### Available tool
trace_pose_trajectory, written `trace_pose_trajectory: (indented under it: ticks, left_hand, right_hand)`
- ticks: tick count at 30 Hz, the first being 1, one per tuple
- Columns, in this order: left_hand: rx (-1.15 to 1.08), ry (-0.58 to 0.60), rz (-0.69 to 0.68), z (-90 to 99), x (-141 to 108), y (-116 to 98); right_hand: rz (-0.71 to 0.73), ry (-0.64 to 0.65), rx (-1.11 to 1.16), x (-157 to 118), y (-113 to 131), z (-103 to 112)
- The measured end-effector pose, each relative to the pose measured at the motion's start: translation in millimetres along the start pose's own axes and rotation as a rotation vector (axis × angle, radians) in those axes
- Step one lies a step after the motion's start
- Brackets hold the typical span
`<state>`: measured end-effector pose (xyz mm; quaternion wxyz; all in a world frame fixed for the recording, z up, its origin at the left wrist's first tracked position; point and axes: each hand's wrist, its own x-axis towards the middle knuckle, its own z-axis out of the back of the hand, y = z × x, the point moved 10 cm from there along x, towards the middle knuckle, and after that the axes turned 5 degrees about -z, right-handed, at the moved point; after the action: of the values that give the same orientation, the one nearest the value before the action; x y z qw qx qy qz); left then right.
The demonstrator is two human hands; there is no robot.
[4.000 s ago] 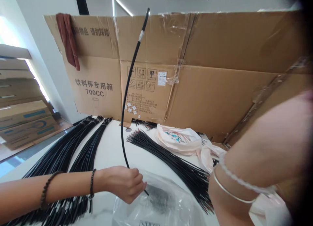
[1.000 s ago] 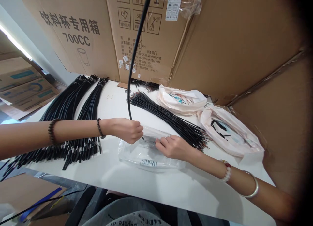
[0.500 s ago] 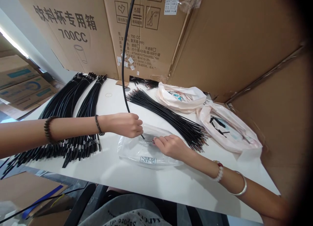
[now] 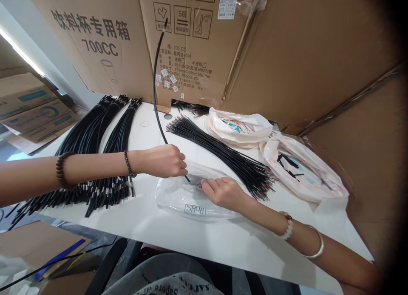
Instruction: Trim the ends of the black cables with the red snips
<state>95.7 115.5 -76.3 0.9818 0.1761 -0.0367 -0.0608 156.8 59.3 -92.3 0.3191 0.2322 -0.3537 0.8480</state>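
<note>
Black cable [image 4: 155,82] is gripped in the closed left hand [image 4: 167,160], above the left far part of the transparent plastic bag [image 4: 172,197] marked RoHS. Its lower end comes out below the fist, over the bag, and its long part is bent upward behind the bag, in front of the cardboard wall [image 4: 287,52]. The right hand [image 4: 223,193] is closed in a pinch over the right part of the bag, on the thin wires [image 4: 194,184] at the cable end; what exactly lies between its fingertips is too small to be told.

For good work here, the cable should be held firmly near its end, and the thin wires should be handled gently and in line with it, so that no strand is bent or broken. The loose bag film should not be caught by the fingers.

Behind the bag and to its right, the black wire bundle [image 4: 216,159] is lying close to the right hand, so a wide swing there could disturb it. To the left of the bag, cable bundles [image 4: 86,133] are passed over by the left forearm. More room is offered on the near side of the bag, up to the front edge of the white table [image 4: 159,231].
</note>
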Motion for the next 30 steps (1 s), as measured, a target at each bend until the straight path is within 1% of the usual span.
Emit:
trace_pose_trajectory:
  ticks: [9,19,30]
  left_hand:
    - [-0.041,0.037,0.063,-5.8,3,4]
    - [-0.025,0.057,0.088,-8.6,4,2]
    - [-0.023,0.090,0.153,-9.7,4,7]
  right_hand:
    - [0.014,0.028,-0.037,1,1,0]
    - [-0.030,0.047,-0.001,-6,-7,-1]
    - [-0.065,0.046,-0.037,-4,-10,-7]
